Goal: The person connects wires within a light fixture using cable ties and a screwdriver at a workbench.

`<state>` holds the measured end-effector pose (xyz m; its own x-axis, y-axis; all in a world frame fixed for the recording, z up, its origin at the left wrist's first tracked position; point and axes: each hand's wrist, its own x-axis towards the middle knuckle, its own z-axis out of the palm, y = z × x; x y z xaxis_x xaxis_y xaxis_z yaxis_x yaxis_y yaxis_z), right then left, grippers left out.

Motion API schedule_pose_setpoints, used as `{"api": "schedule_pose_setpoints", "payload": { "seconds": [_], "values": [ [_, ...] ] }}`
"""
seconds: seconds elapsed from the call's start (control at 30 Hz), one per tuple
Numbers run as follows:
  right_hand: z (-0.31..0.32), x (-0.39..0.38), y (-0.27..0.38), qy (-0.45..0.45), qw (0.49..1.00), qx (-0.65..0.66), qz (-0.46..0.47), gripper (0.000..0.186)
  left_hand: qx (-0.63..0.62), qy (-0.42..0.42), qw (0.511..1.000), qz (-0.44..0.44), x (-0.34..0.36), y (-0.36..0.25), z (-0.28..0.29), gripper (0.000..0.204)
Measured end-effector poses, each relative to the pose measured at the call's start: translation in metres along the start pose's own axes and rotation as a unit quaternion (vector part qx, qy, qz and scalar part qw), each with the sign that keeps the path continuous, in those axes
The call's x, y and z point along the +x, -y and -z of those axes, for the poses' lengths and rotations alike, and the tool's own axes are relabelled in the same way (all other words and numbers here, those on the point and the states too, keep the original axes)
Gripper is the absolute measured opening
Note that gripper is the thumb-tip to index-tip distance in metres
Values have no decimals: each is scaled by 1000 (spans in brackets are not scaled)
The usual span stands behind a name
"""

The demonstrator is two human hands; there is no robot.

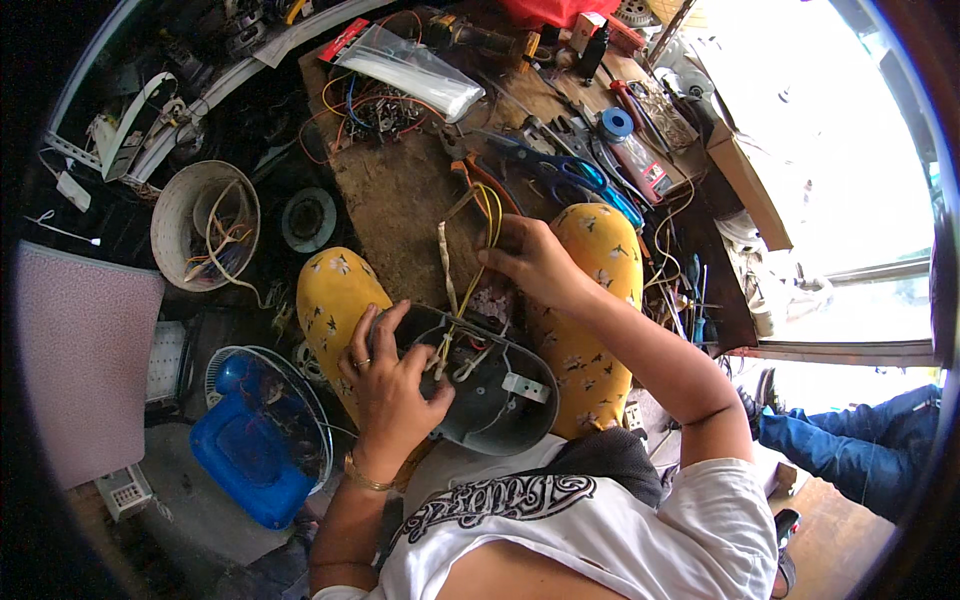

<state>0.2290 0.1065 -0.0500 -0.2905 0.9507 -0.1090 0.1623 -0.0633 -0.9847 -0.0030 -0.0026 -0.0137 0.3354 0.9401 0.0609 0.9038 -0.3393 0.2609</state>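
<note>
**Pinching thin yellow wires (467,296) over a dark grey, bowl-shaped plastic housing (520,415)**

Grasping the wires between thumb and fingers of the bare right hand (530,255); laying the bare left hand (395,365) across the housing's left side; impossible to tell whether clasping its rim or merely resting there; sitting with the housing in the lap, between knees in yellow flower-patterned trousers (590,370); facing a worn brown wooden worktop (390,210) strewn with orange-handled metal pliers (462,172), blue-handled scissors (595,177) and a clear packet of white cable ties (410,75); flanked leftward by a round off-white bucket (168,235) containing wires.
</note>
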Motion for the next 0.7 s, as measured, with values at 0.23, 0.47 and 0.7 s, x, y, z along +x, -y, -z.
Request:
{"api": "schedule_pose_setpoints", "payload": {
  "seconds": [0.23,0.47,0.7],
  "values": [
    [-2,0,-10,-30,995,-83,48,34,-17,-27,999,5,-2,3,4,23],
    [-1,-4,-6,-1,998,-55,-25,60,-19,-47,999,15,-6,1,1,18],
    [-6,-15,19,-42,991,-130,15,70,-5,-63,998,10,-15,1,2,19]
  ]
}}
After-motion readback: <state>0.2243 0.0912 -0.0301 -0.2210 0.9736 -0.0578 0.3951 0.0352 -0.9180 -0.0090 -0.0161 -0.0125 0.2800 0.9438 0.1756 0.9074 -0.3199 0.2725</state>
